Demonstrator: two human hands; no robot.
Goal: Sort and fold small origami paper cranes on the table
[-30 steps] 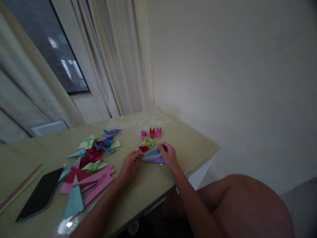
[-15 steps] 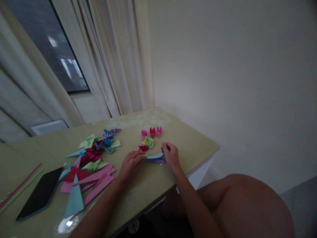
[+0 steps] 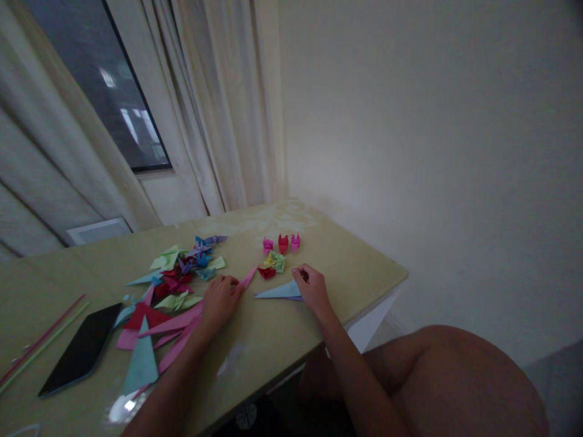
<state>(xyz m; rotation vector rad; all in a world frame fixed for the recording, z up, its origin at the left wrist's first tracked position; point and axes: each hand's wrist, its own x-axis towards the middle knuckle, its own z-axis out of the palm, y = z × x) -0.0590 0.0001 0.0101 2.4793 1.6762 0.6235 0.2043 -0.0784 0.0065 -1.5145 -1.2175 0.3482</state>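
Observation:
My right hand [image 3: 312, 287] rests with curled fingers on the wide end of a folded blue-and-purple paper triangle [image 3: 280, 292] lying flat on the table [image 3: 364, 273]. My left hand [image 3: 220, 300] lies about a hand's width left of that triangle, fingers curled at the near end of a long pink paper strip [image 3: 248, 278]. Whether it grips the strip is unclear. Small folded red and green paper pieces [image 3: 272, 264] sit just beyond the triangle. Three small pink and red folded figures [image 3: 282, 243] stand in a row behind them.
A heap of coloured folded papers [image 3: 182, 270] and long pink and teal triangles [image 3: 155, 334] spreads to the left. A dark phone [image 3: 79, 349] and thin sticks [image 3: 40, 340] lie at far left. The table's corner is at right; my bare knee [image 3: 455, 376] is below it.
My left hand has drawn away leftward from the blue-and-purple triangle to the pink strip. The triangle now lies flat, held only by my right hand. The view shifted slightly.

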